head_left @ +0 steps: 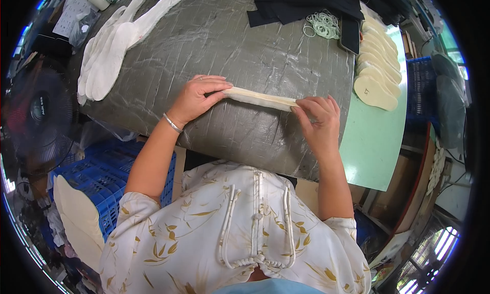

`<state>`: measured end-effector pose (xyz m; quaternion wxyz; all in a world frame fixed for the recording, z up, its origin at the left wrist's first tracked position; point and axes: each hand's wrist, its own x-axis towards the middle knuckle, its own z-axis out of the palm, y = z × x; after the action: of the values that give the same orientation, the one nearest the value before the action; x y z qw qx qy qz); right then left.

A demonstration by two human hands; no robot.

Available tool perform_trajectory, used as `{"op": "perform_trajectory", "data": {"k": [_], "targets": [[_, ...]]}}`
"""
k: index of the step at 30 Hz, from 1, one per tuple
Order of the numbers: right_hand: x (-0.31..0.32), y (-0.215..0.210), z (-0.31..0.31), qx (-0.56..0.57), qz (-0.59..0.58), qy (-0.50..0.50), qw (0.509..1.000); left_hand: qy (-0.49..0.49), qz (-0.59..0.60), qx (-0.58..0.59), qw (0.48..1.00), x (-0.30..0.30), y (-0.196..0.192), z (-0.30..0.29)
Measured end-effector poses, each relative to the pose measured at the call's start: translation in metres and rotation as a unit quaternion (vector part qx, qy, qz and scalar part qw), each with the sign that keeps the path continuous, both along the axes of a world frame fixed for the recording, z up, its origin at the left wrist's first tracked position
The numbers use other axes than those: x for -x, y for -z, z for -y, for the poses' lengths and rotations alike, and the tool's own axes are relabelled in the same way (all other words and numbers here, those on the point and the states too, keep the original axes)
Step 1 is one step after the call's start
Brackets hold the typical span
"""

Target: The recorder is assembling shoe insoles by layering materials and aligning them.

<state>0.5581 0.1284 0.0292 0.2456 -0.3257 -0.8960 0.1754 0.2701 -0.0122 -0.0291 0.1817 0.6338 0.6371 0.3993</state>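
Two hands of yours share one cream insole (259, 98), stretched left to right above the near half of the dark table (204, 43); whether it touches the cover below is hard to tell. On your left hand (202, 96), thumb and fingers are closed on the left end; on your right hand (319, 112), they are pinched on the right end. You see the piece almost edge-on, with a pale fuzzy layer along its near side.

It should feel light and soft, bendy rather than stiff, unlikely to slip on that fuzzy face and not easily broken, though a hard tug could pull it out of shape. Both tips look like the right places to hold, thumb against fingers, with gentle, even tension.

White insoles (104, 61) lie at the far left, cream insoles (376, 87) overlap on the green board (367, 151) at right, and rubber bands (325, 26) sit beside a phone (350, 36) at the far right.
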Motion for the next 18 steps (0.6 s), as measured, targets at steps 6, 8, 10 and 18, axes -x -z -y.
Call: {"op": "perform_trajectory", "data": {"k": [6, 8, 10, 18], "targets": [[-0.021, -0.005, -0.008, 0.011, -0.036, 0.003, 0.999, -0.039, 0.03, 0.041, 0.998, -0.004, -0.006, -0.004], [-0.037, 0.003, -0.018, 0.029, -0.053, -0.01, 0.998, -0.032, -0.033, 0.036, 0.998, -0.006, -0.017, -0.007], [-0.041, 0.006, -0.017, 0.052, -0.071, 0.01, 0.996, -0.014, -0.083, 0.028, 0.996, -0.013, -0.03, -0.01], [-0.046, 0.017, -0.019, 0.061, -0.138, 0.004, 0.989, 0.084, -0.05, -0.05, 0.994, -0.112, -0.05, -0.079]]}}
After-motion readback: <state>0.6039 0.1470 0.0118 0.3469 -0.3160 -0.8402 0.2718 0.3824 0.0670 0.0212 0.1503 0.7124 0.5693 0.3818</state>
